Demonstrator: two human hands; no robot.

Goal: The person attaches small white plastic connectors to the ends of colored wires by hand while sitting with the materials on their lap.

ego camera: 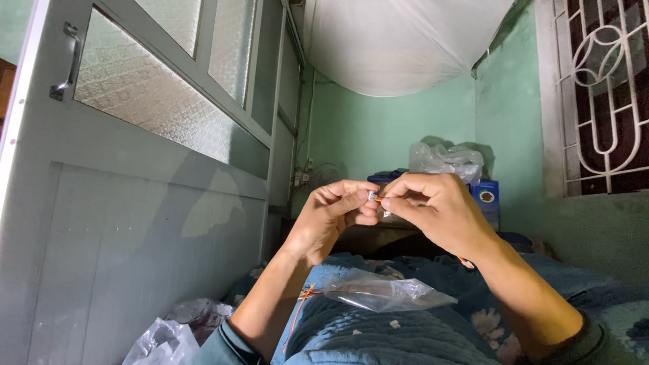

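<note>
A small whitish connector sits pinched between the fingertips of both hands, raised in front of the chest in the middle of the scene, well above the bed. It is held that high and close, as I judge it, because the piece is tiny and needs to be seen clearly while the fingers work on it. It looks pale and stubby, with a thin orange wire at its right end (the details are too small to make out further).

The left hand has its grip closed narrow on the connector, thumb and forefinger steadying it from the left. The right hand pinches the orange wire just beside the connector, fingers curled tight, so the 2 hands meet tip to tip.

Below them, near the person, a clear plastic bag lies on the blue quilt over the lap, with more orange wires trailing from its left end. At the near left lies a crumpled white bag beside the grey door. Far behind the hands, another clear bag rests on a blue box against the green wall.
</note>
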